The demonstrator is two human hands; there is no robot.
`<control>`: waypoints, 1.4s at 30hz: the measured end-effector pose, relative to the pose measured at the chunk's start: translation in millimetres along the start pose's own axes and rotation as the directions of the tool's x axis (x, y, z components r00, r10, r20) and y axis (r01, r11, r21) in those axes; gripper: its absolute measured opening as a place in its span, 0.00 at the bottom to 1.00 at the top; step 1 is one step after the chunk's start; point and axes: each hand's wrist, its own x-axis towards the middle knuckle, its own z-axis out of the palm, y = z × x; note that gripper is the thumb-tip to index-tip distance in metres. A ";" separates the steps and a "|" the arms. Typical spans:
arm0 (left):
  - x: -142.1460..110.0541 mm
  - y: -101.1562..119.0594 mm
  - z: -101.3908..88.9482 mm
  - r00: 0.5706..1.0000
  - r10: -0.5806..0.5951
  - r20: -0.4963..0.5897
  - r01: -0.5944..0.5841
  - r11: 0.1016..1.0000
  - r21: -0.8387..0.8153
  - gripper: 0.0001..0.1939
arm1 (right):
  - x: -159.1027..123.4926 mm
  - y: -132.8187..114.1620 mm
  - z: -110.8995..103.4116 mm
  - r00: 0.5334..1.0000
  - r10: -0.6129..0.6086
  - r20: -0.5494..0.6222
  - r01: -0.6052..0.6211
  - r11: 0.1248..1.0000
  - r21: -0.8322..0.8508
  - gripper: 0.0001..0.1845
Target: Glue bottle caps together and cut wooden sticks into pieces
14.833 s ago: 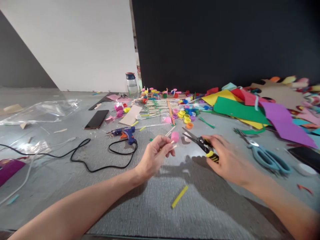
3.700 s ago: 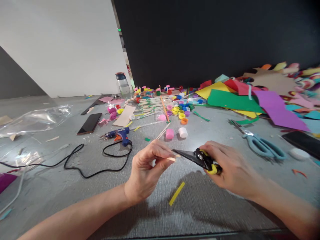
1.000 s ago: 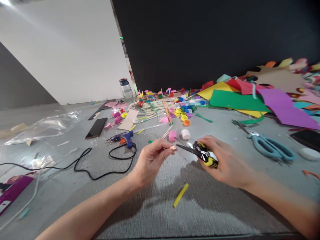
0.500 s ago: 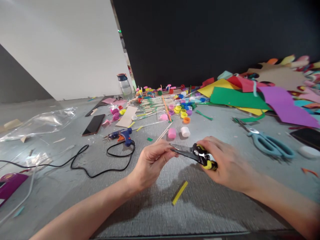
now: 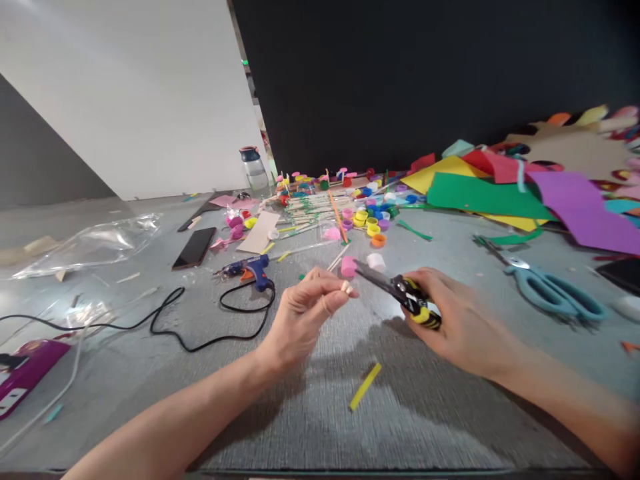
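Evidently mid-work: pale stubs pinched, cutters in hand

Broadly, the grey desk point(image 5: 280, 433) ran back to a white panel point(image 5: 125, 87) and a black panel point(image 5: 425, 80) along its far edge. Toward its far right corner lay purple paper point(image 5: 580, 207) and green paper point(image 5: 485, 195), heaped with other sheets, and blue-handled scissors point(image 5: 550, 291) rested nearer the right edge.

Over the middle, the right hand point(image 5: 460, 327) was curled around the handles of black-and-yellow cutters point(image 5: 400, 287), their blades pointing toward the left hand point(image 5: 305, 317). That hand was closed to a pinch, thumb against fingers, with small pale stubs point(image 5: 346, 287) showing at the fingertips, above the desk's middle. The blades stood apart from the stubs, so no cut was under way; whether one had been made could not be told.

Left of the hands lay a blue glue gun point(image 5: 257, 267), unheld. Beyond them, a row of pale sticks point(image 5: 310, 208) was already laid out toward the far edge, while a white cap point(image 5: 376, 262), a pink cap point(image 5: 348, 267) and two thin loose sticks point(image 5: 338, 258) sat separate from it. A yellow strip point(image 5: 365, 387) lay nearer the front edge.
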 end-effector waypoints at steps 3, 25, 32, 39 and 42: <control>1.4 -4.2 -2.0 0.993 -0.104 -0.054 0.095 0.984 -0.149 0.08 | 3.5 16.1 2.4 0.993 0.119 0.019 -0.117 0.988 -0.100 0.16; 9.2 -21.0 -11.6 0.970 -0.221 -0.100 0.195 0.955 -0.223 0.09 | 11.7 91.9 15.0 0.890 0.442 0.112 -0.306 0.761 -0.572 0.38; 2.5 -12.8 -5.8 0.966 -0.238 -0.097 0.202 0.936 -0.288 0.09 | 17.7 25.6 4.4 0.991 0.127 0.037 -0.126 0.992 -0.033 0.21; -7.2 -5.9 4.6 0.976 -0.184 -0.116 0.144 0.947 -0.288 0.08 | 12.1 -47.3 6.2 0.942 -0.010 0.336 -0.157 0.871 0.466 0.14; -9.3 -4.6 7.2 0.975 -0.189 -0.119 0.150 0.949 -0.278 0.09 | 10.1 -45.0 6.8 0.960 -0.003 0.281 -0.135 0.871 0.472 0.15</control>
